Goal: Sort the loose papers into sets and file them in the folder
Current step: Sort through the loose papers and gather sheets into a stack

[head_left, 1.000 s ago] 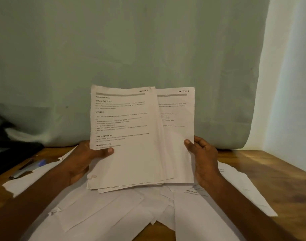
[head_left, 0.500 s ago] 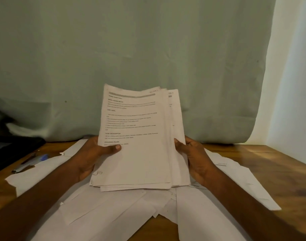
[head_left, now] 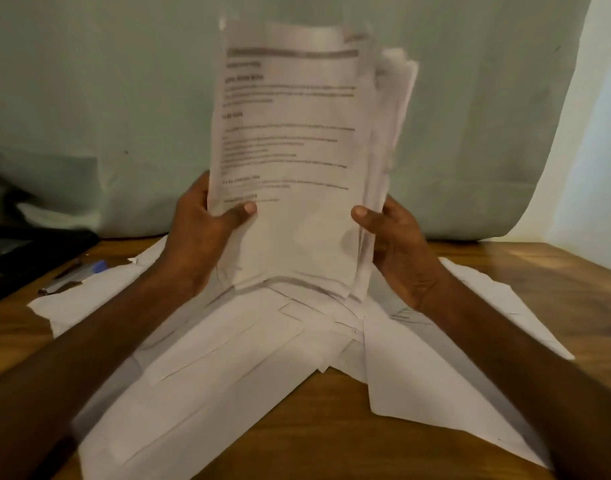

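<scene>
I hold a stack of printed white sheets [head_left: 290, 150] upright in front of me, its bottom edge standing on the papers below. My left hand [head_left: 200, 237] grips the stack's left edge, thumb on the front page. My right hand [head_left: 394, 247] grips the right edge, thumb in front and fingers behind. The sheets at the back right stick out unevenly. Loose white papers [head_left: 228, 358] lie spread over the wooden table [head_left: 332, 427] under my arms. The image is blurred, so the print is unreadable.
A pen with a blue cap [head_left: 75, 275] lies at the left beside the papers. A black flat object [head_left: 23, 251] sits at the far left edge. A pale green cloth [head_left: 124, 98] hangs behind the table.
The fanned sheets have been pushed together into one stack. Both hands have moved closer and the stack now stands upright with its bottom edge down on the papers.
</scene>
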Demonstrator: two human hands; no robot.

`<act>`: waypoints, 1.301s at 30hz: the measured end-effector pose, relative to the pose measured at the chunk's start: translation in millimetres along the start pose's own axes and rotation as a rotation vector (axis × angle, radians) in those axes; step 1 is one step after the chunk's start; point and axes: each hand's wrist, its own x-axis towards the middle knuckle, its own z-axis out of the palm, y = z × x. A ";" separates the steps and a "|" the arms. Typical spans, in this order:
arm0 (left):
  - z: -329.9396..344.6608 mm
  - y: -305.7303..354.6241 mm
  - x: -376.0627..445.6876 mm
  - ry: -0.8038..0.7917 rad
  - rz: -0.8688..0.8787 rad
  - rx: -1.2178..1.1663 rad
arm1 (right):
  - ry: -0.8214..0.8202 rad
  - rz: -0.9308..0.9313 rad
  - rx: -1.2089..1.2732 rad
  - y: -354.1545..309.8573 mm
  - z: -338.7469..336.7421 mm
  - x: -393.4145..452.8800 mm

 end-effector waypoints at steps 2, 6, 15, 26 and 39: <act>-0.5 6.8 1.7 0.010 0.034 0.008 | 0.061 -0.079 -0.108 -3.9 1.6 -0.5; 0.8 -4.5 -11.1 -0.184 -0.139 -0.001 | 0.213 -0.067 -0.269 12.5 11.7 -8.8; -4.2 -14.9 -11.6 -0.159 -0.189 0.023 | 0.161 -0.024 -0.336 8.2 18.7 -8.9; -33.0 -54.4 -0.6 0.123 -0.445 -0.192 | 0.333 0.371 -1.394 0.6 -96.1 11.0; -30.4 -54.8 1.5 0.144 -0.461 -0.222 | 0.262 0.393 -1.409 48.5 -88.9 6.7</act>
